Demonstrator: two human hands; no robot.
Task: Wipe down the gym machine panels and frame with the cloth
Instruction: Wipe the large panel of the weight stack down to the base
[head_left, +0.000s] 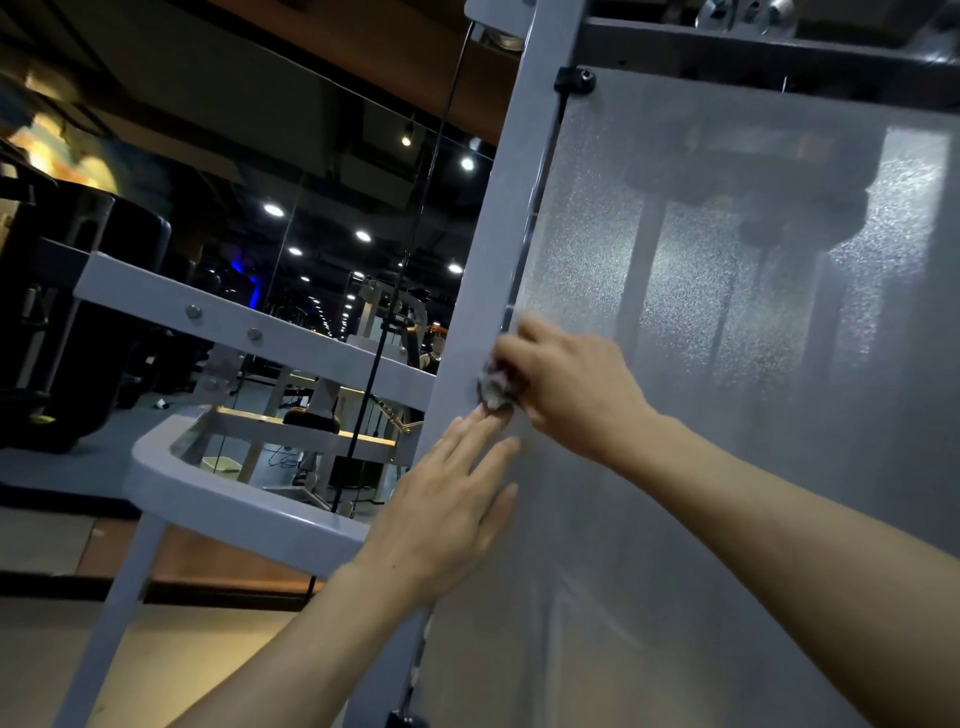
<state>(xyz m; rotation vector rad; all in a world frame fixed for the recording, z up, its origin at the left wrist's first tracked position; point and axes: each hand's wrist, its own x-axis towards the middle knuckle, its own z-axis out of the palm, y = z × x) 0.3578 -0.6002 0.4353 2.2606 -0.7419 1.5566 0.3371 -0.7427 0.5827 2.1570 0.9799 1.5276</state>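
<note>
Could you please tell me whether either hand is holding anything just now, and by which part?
The right hand holds a small crumpled grey cloth, its grip bunching the wad against the pale grey metal frame post. The left hand holds nothing.

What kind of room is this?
Most likely a gym. A white metal machine frame holds a frosted translucent panel with a black cable running down beside it, and more exercise machines stand behind under ceiling spotlights.
</note>
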